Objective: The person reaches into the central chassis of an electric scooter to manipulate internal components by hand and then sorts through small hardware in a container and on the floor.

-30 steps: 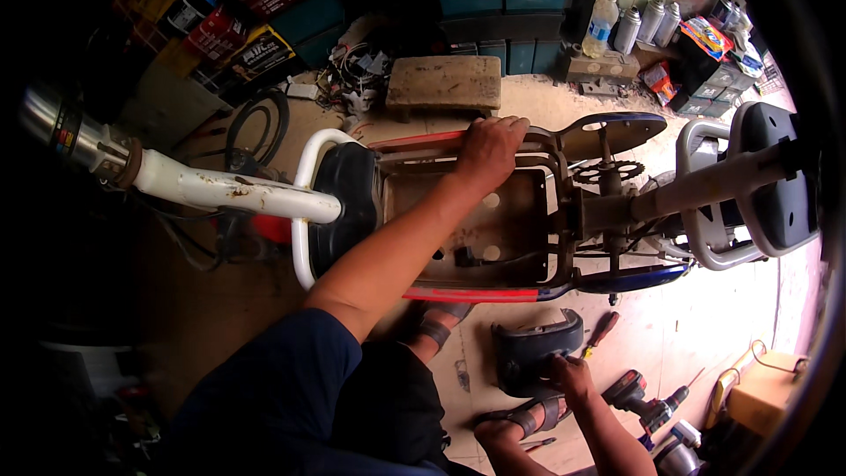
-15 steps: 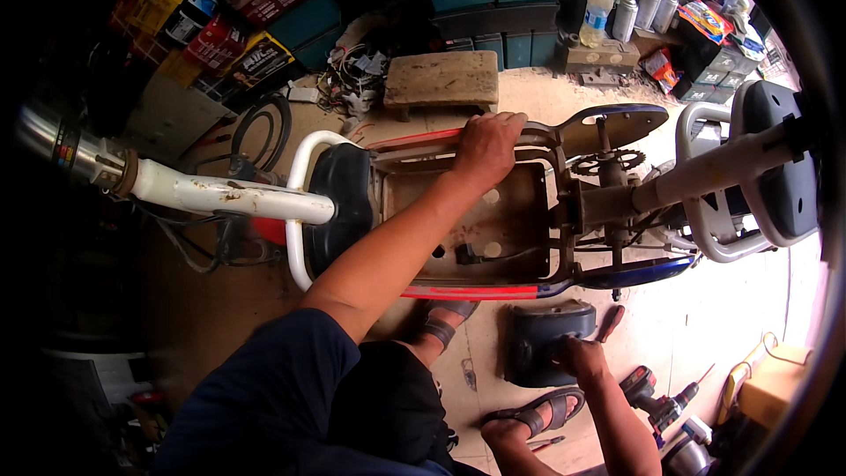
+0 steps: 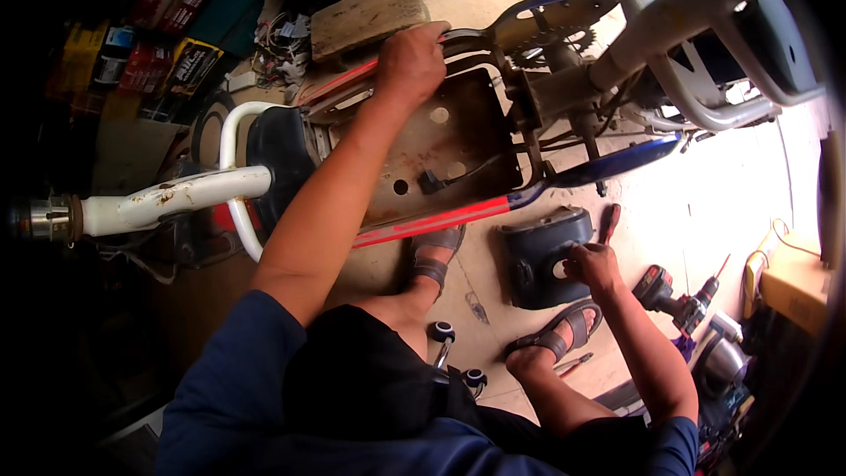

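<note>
A bicycle-like vehicle frame lies across in front of me, with a rusty open metal box (image 3: 441, 150) in its middle and red rails along its sides. My left hand (image 3: 412, 63) is closed over the far rail, its fingertips hidden behind it. On the floor nearer me sits a dark, curved plastic cover (image 3: 542, 278) with a hole through it. My right hand (image 3: 592, 266) pinches the cover at the rim of this hole. A screwdriver (image 3: 611, 225) lies beside the cover. Inside the box, a black connector (image 3: 432, 181) ends a cable.
A wooden stool (image 3: 370, 18) stands beyond the frame, with tangled wires (image 3: 280, 44) to its left. A cordless drill (image 3: 683, 300) and pliers (image 3: 575, 365) lie on the floor at right, near a cardboard box (image 3: 797, 278). White tubing and a chainring (image 3: 564, 44) stick out from the frame.
My view has shifted, so the frame and cover appear higher. My left hand stays on the far rail. My right fingers have moved slightly on the cover, and its hole now shows.
</note>
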The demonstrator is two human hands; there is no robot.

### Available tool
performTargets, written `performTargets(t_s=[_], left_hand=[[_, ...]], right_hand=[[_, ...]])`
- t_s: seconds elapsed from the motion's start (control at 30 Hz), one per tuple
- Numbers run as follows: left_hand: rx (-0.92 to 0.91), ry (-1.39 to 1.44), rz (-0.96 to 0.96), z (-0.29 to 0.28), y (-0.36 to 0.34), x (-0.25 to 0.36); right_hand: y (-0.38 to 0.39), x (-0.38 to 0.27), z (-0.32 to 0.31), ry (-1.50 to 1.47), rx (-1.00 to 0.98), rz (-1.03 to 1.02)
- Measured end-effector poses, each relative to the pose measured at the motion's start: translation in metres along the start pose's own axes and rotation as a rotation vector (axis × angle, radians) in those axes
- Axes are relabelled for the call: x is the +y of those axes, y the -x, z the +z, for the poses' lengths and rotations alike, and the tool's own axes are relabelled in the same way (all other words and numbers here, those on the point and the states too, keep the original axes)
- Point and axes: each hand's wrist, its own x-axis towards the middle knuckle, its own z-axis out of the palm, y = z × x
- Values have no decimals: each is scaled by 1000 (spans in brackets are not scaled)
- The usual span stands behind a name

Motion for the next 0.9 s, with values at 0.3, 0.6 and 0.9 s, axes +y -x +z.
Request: performTargets(t_s=[0.3, 0.6, 0.9], left_hand=[[-148, 40, -30, -12, -7, -5], [-311, 87, 62, -16, -19, -34], [-413, 235, -111, -23, -18, -18]], right_hand=[[70, -50, -12, 942, 78, -562], [155, -194, 45, 638, 81, -1013], [121, -280, 104, 839, 393, -1637]])
